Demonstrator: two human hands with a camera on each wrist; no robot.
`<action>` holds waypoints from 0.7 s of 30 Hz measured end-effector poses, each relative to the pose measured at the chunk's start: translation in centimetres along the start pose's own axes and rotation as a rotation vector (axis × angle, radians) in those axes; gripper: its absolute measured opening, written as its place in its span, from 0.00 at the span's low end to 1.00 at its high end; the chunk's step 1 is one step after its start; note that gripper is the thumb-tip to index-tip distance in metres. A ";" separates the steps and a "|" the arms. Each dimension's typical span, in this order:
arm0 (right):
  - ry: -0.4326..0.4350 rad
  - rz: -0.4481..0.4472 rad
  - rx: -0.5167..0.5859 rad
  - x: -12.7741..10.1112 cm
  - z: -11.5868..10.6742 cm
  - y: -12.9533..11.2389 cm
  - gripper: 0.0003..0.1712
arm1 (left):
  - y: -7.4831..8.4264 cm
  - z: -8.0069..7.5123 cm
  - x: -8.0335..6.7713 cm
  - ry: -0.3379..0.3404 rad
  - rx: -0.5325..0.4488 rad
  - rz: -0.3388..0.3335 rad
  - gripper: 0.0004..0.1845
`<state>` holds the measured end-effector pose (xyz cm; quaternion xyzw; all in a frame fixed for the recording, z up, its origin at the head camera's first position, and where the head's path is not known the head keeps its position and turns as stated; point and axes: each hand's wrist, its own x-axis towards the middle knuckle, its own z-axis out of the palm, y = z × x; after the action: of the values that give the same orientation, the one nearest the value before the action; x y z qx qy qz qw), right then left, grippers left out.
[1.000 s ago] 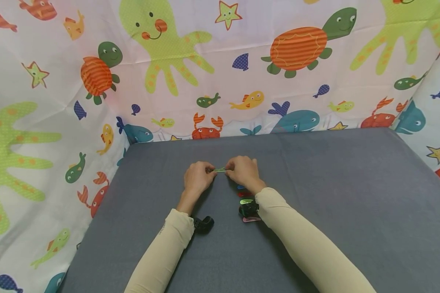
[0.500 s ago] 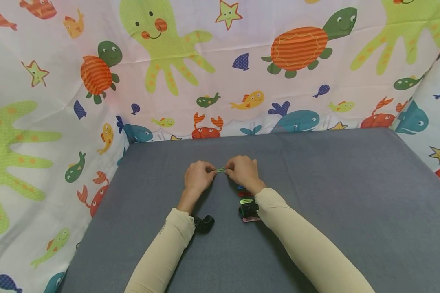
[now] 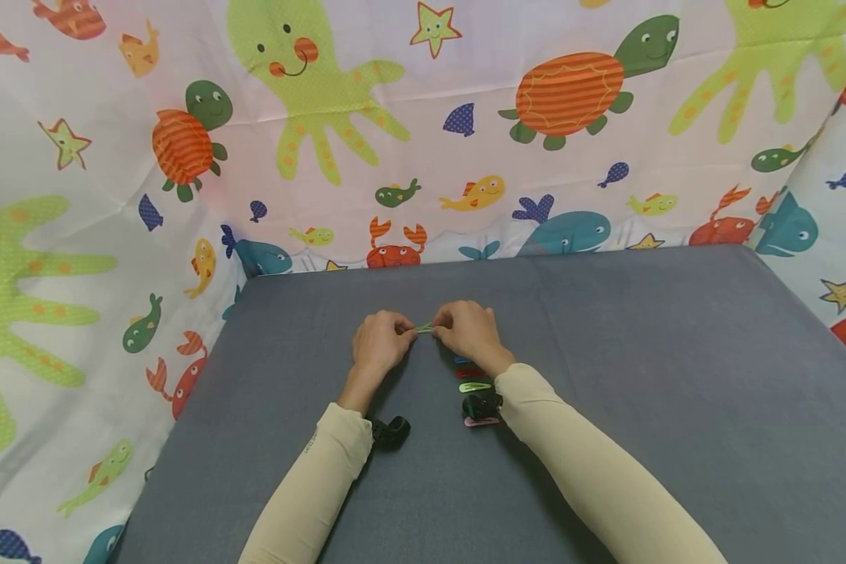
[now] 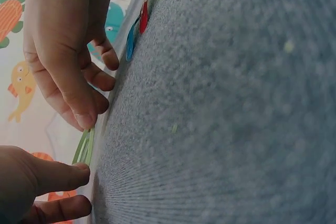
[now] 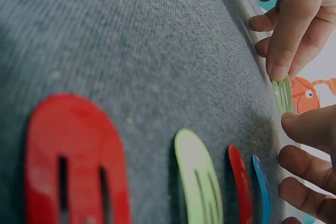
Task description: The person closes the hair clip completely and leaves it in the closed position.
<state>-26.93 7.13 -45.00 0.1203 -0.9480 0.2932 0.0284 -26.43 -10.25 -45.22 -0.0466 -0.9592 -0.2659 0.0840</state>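
Over the middle of the grey table [image 3: 606,352], both hands hold a slim light-green hair clip [image 3: 424,327] between them. My left hand [image 3: 405,334] pinches its left end and my right hand [image 3: 439,328] pinches its right end. The left wrist view shows the clip [image 4: 84,146] held just above the cloth between the left thumb and the right fingertips [image 4: 84,119]. In the right wrist view the clip [image 5: 282,94] appears edge-on between both hands. Below my right wrist lies a row of clips: blue [image 3: 461,359], red [image 3: 469,373] and green [image 3: 475,387].
A pink clip [image 3: 482,421] lies at the near end of the row. A curtain [image 3: 395,117] printed with sea animals encloses the table at the back and on both sides. In the right wrist view a red clip [image 5: 73,161] fills the foreground.
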 end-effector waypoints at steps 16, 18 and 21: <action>-0.006 -0.060 0.020 -1.1 -1.2 1.4 0.09 | 1.4 -0.2 -0.7 0.008 -0.009 0.063 0.03; 0.011 -0.088 0.025 -1.4 -1.4 1.6 0.08 | 1.6 -0.2 -0.8 0.004 -0.009 0.071 0.03; 0.041 -0.135 0.023 -1.9 -1.8 1.8 0.06 | 1.9 -0.2 -1.0 -0.001 -0.013 0.082 0.04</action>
<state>-25.58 10.01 -44.78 0.1781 -0.9336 0.3038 0.0662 -25.21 -8.74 -44.26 -0.0864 -0.9547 -0.2686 0.0941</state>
